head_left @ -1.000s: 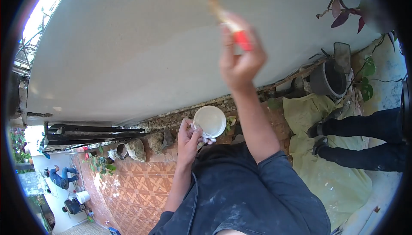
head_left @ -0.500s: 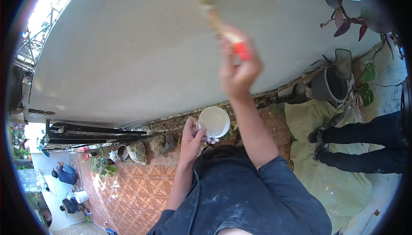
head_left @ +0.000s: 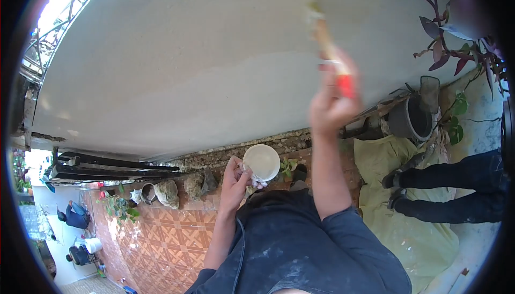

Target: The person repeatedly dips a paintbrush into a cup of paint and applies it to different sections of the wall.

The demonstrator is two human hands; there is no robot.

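Note:
My right hand [head_left: 337, 98] is closed around a paintbrush [head_left: 324, 34] with a pale wooden handle and a red end. Its bristles lie over the upper part of the grey-white wall [head_left: 204, 52], blurred by motion. In my left hand [head_left: 236, 184] is a small round white tub [head_left: 262, 163], held at chest height with its mouth towards me. Pale liquid paint shows inside it. White smears cover the fingers of that hand, wrapped around the tub's side.
Potted plants [head_left: 118, 208] and stones line the wall's foot beside black metal bars [head_left: 107, 168]. A dark bucket [head_left: 410, 117] stands at right, near a person's legs [head_left: 450, 186] on a greenish cloth [head_left: 407, 240]. Purple-leaved stems [head_left: 445, 42] hang upper right. Two people sit far left.
My right hand and the paintbrush have moved to the right across the wall and slightly down. My left hand still holds the tub, now slightly lower in view.

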